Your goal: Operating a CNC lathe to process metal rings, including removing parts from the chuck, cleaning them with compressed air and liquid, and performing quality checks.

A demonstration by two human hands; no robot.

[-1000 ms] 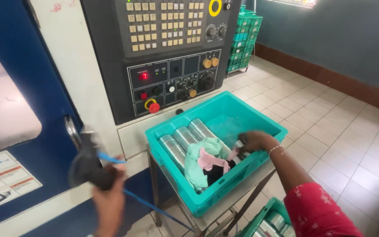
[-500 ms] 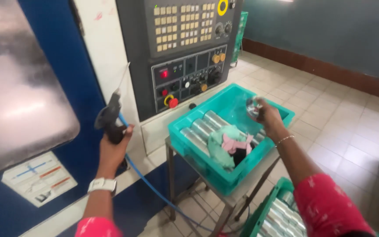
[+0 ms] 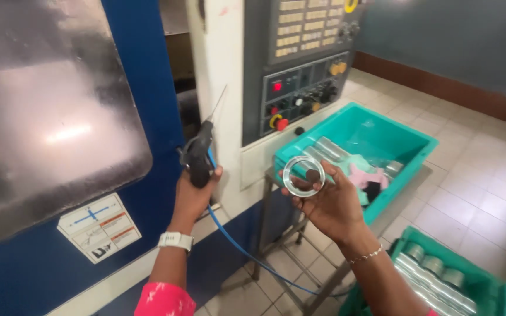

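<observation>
Tiles pave the workshop floor (image 3: 487,175); left hand (image 3: 193,193) grips air gun (image 3: 199,153), right hand (image 3: 329,205) pinches metal ring (image 3: 303,174) beside teal bin (image 3: 382,131).

One head-worn view looks down and forward, close over both raised hands, toward the machine's control panel (image 3: 306,82).

Even, fairly bright daylight-like light is cast over the scene, a broad glare patch is seen on the steel machine door (image 3: 48,117), the tiled floor (image 3: 475,175) is washed pale, and soft motion blur is noted toward the edges.
</observation>
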